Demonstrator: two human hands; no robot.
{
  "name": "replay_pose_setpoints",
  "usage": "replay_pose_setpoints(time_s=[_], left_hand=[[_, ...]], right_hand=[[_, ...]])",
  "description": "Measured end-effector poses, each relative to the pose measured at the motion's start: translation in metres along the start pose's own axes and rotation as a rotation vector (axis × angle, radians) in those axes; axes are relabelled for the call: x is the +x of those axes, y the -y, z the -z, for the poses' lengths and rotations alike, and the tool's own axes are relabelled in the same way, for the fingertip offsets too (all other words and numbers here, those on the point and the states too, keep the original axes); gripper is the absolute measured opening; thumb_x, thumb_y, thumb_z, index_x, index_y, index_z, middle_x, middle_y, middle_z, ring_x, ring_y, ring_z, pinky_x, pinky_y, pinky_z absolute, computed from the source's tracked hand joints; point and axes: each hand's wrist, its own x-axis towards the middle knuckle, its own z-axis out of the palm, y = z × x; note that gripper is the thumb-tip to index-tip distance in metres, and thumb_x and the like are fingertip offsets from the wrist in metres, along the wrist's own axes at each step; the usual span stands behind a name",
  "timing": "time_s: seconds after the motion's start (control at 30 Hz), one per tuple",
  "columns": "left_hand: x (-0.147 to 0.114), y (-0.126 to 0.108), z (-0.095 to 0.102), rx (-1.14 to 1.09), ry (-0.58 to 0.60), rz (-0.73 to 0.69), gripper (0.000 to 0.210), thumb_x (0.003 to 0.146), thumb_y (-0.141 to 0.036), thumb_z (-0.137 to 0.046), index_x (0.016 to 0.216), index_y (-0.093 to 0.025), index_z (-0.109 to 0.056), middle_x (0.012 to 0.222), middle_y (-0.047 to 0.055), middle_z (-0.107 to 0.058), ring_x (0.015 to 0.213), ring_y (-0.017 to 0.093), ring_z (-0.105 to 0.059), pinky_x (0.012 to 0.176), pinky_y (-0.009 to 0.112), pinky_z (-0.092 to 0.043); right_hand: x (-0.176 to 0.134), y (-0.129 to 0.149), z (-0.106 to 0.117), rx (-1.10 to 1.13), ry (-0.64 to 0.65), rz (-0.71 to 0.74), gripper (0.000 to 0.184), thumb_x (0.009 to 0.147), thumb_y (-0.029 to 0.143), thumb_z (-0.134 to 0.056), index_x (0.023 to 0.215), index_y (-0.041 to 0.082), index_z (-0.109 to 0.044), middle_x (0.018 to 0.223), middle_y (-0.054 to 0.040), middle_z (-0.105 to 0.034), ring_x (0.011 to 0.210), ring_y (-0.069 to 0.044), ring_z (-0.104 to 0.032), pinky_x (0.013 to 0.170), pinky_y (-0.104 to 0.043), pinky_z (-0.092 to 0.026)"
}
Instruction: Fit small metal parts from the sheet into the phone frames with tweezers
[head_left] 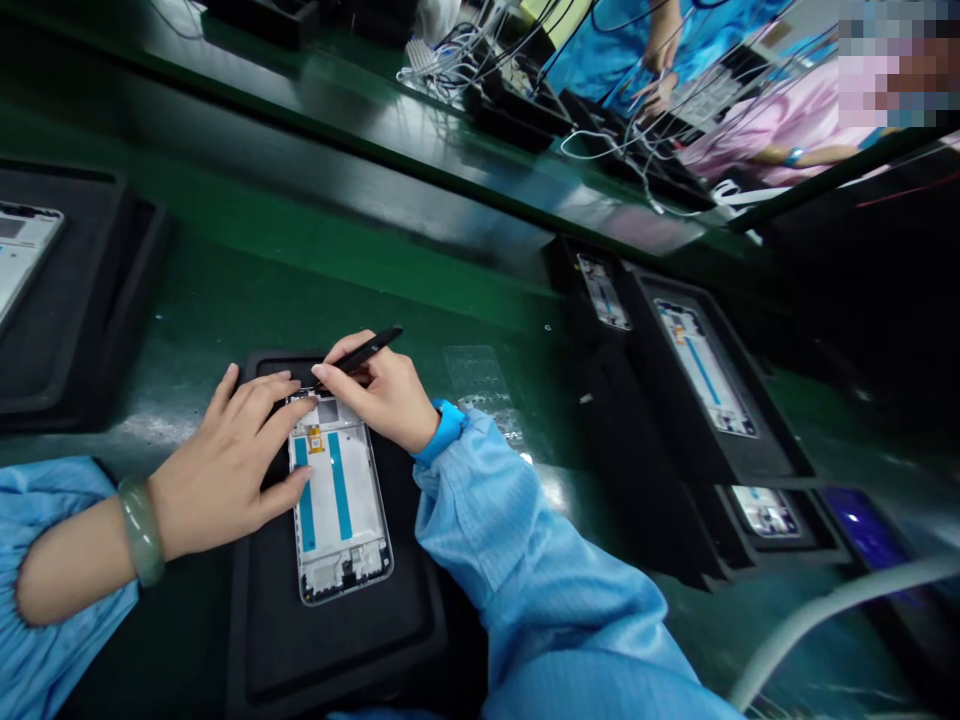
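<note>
A phone frame (360,500) with two blue strips and a small orange flex piece lies on a black foam tray (285,660). My left hand (225,465) rests across the frame's upper left side, fingers spread and touching it. In my right hand (394,400) is a black pen-like tool (371,348), pinched between thumb and fingers. The tool points down at the top edge of the phone frame; its tip is hidden by my fingers. A blue band circles my right wrist, and a green bangle my left.
Stacked black trays (780,440) on the right hold more phone frames (705,365). Another tray (82,330) with a frame stands at left. A clear plastic sheet (476,380) lies beside my right sleeve. Beyond the ledge are tangled cables (457,65) and co-workers in blue and pink.
</note>
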Motion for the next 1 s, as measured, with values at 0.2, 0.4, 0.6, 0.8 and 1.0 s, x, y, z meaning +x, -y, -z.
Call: replay_pose_setpoints(time_s=[0.2,0.4,0.6,0.8,1.0], left_hand=[[0.0006,-0.0009,0.0003,-0.016,-0.004,0.007,0.052,0.088,-0.041,-0.049,0.133,-0.014,-0.046,0.129,0.018,-0.050,0.128,0.034,-0.044,0.111,0.067,-0.022],[0.0014,-0.0007,-0.0001,-0.030,0.001,0.015,0.053,0.088,-0.042,-0.049,0.133,-0.015,-0.047,0.127,0.017,-0.051,0.127,0.034,-0.045,0.111,0.067,-0.022],[0.0010,0.0000,-0.0001,-0.006,0.010,0.007,0.054,0.088,-0.043,-0.048,0.134,-0.015,-0.043,0.130,0.018,-0.049,0.128,0.034,-0.043,0.110,0.067,-0.023],[0.0010,-0.0006,0.0007,0.025,0.005,-0.015,0.052,0.089,-0.042,-0.046,0.133,-0.015,-0.042,0.130,0.018,-0.048,0.128,0.034,-0.043,0.109,0.067,-0.026],[0.0007,0.0002,0.0012,0.034,0.013,-0.021,0.051,0.089,-0.042,-0.046,0.132,-0.014,-0.043,0.130,0.018,-0.048,0.128,0.034,-0.044,0.109,0.067,-0.026]], right_hand=[[0.0009,-0.0005,0.0007,-0.087,0.016,0.063,0.018,0.088,0.037,-0.060,0.086,0.019,-0.059,0.078,0.0020,-0.061,0.062,-0.008,-0.058,0.060,-0.020,-0.047],[0.0000,-0.0047,0.0013,-0.160,0.040,0.175,0.018,0.090,0.037,-0.058,0.088,0.019,-0.061,0.085,0.0007,-0.065,0.069,-0.010,-0.061,0.066,-0.022,-0.047],[-0.0006,-0.0052,0.0024,-0.081,0.050,0.230,0.016,0.089,0.035,-0.061,0.091,0.019,-0.062,0.091,-0.0012,-0.066,0.080,-0.012,-0.065,0.074,-0.024,-0.050],[0.0004,-0.0045,0.0017,0.007,0.012,0.109,0.017,0.087,0.035,-0.062,0.087,0.018,-0.059,0.080,0.0014,-0.062,0.064,-0.009,-0.060,0.061,-0.020,-0.049],[0.0021,-0.0045,0.0002,-0.042,0.043,0.098,0.013,0.087,0.032,-0.060,0.087,0.018,-0.057,0.079,0.0023,-0.060,0.065,-0.008,-0.058,0.063,-0.020,-0.048]])
